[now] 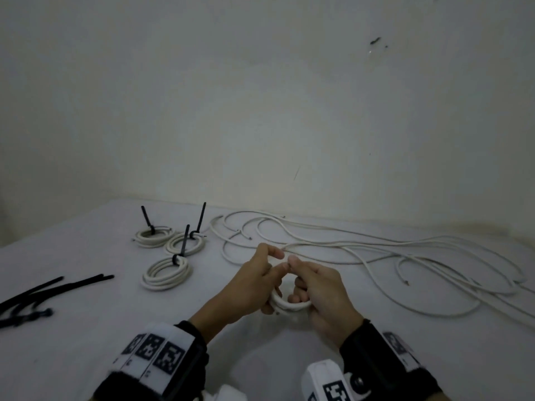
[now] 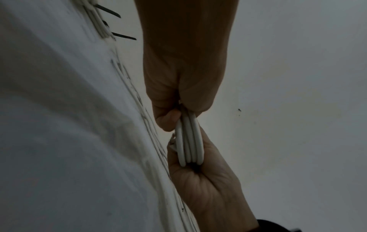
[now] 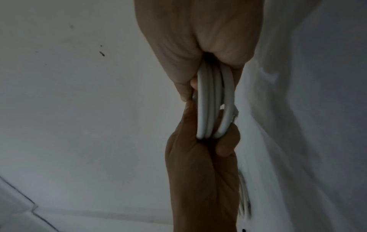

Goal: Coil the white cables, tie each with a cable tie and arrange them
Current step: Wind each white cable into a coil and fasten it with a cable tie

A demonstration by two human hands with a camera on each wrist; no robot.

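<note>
Both hands, left (image 1: 254, 280) and right (image 1: 317, 287), meet at tabletop (image 1: 86, 328) centre, fingers curled round opposite sides of one small coil (image 1: 289, 304) held between them. Loose ties (image 1: 43, 293) lie at 9 o'clock, nearer the left hand; tied coils (image 1: 166, 273) at 11, loose cables (image 1: 376, 250) at 2.

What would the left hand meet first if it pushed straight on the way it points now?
Likely the right hand: the left hand points right and away, both gripping the coil. Beyond lie loose cables; depth unclear.
</note>
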